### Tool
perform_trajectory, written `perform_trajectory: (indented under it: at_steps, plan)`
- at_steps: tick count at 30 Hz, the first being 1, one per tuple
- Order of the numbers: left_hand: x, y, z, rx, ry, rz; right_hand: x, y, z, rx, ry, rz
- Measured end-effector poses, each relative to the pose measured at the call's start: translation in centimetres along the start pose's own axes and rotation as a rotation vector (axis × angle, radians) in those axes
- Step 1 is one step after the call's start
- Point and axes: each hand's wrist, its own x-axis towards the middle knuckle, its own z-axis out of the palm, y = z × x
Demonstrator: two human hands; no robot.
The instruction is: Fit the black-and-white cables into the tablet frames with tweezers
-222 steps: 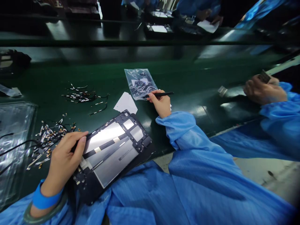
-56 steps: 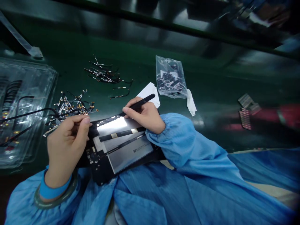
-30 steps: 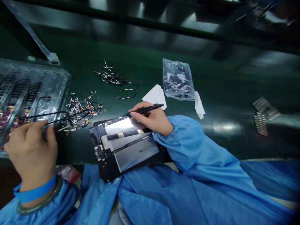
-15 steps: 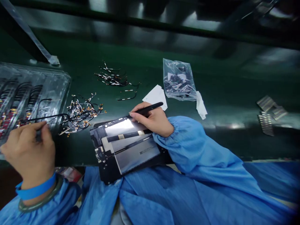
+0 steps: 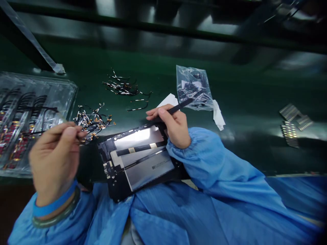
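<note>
My left hand [image 5: 57, 153] is closed in a pinch at the left, beside the pile of small cables. A thin black cable [image 5: 34, 132] runs out behind its fingers, blurred by motion. My right hand [image 5: 175, 124] grips a slim black pen-shaped tool [image 5: 185, 103], whose working tip is hidden by the hand. Below that hand an opened tablet [image 5: 149, 170] lies tilted at the table's front edge, partly against my blue gown. Silver battery cells and a dark ribbon cable [image 5: 141, 147] with gold patches show inside it. The right sleeve covers the tablet's right corner.
Small cables with gold connectors [image 5: 98, 122] lie heaped behind my left hand, with more black cables [image 5: 121, 86] farther back. A clear compartment tray [image 5: 68, 85] stands left. A plastic bag [image 5: 195, 86], white paper [image 5: 218, 115] and metal strips [image 5: 290, 132] lie rightward.
My left hand has moved right and up, toward the heaped cables, with the black cable trailing. My right hand has lifted off the tablet's upper edge, and the tool has swung its rear end up.
</note>
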Motion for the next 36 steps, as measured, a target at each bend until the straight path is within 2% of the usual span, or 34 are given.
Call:
perform_trajectory:
  at_steps: [2,4,7,9,11,14,16,18,20,21,24,26,27,29,31,32,34,36]
  plan:
    - [-0.6,1.0,1.8,-0.199,-0.116,-0.192,-0.3,-0.1,-0.1,-0.066,0.035,-0.179]
    - [-1.2,1.4,3.2,-0.267,-0.281,-0.318,-0.8,-0.2,-0.1,-0.206,0.016,-0.429]
    - [-1.8,1.3,4.6,-0.221,-0.467,-0.311,-1.3,-0.5,0.2,-0.452,-0.094,-0.747]
    - [-2.0,0.8,5.1,-0.136,-0.532,-0.243,-1.5,-0.6,0.6,-0.6,-0.181,-0.82]
    - [-2.4,0.4,5.3,-0.025,-0.552,-0.156,-1.8,-0.8,1.0,-0.752,-0.226,-0.802]
    - [-2.9,-0.2,5.5,0.157,-0.518,0.019,-2.1,-1.0,1.5,-0.919,-0.237,-0.759]
    - [-3.2,-0.6,5.6,0.266,-0.488,0.157,-2.2,-1.0,1.7,-0.961,-0.257,-0.752]
    - [-3.4,-0.8,5.7,0.326,-0.476,0.231,-2.1,-0.8,1.8,-0.959,-0.265,-0.74]
    - [-3.4,-0.8,5.8,0.32,-0.475,0.195,-1.8,-0.6,1.6,-0.88,-0.208,-0.684]
    - [-3.4,-0.7,5.8,0.29,-0.469,0.144,-1.6,-0.6,1.4,-0.805,-0.138,-0.629]
    - [-3.0,-0.1,5.8,0.074,-0.439,-0.084,-1.0,-0.7,0.7,-0.53,0.181,-0.456]
    - [-2.8,0.4,5.7,-0.116,-0.454,-0.253,-1.0,-1.0,0.6,-0.435,0.272,-0.431]
    - [-2.7,0.7,5.7,-0.194,-0.475,-0.322,-1.1,-1.2,0.7,-0.429,0.244,-0.456]
    - [-2.5,1.0,5.6,-0.287,-0.519,-0.399,-1.3,-1.5,1.0,-0.464,0.079,-0.543]
    - [-2.5,1.2,5.7,-0.322,-0.543,-0.418,-1.4,-1.6,1.4,-0.48,-0.08,-0.643]
    - [-2.5,1.2,5.7,-0.327,-0.545,-0.418,-1.5,-1.6,1.5,-0.468,-0.122,-0.669]
    - [-2.7,0.9,5.8,-0.303,-0.542,-0.417,-1.5,-1.6,1.6,-0.409,-0.119,-0.653]
    - [-2.9,0.7,5.8,-0.241,-0.549,-0.39,-1.4,-1.8,1.6,-0.343,-0.095,-0.559]
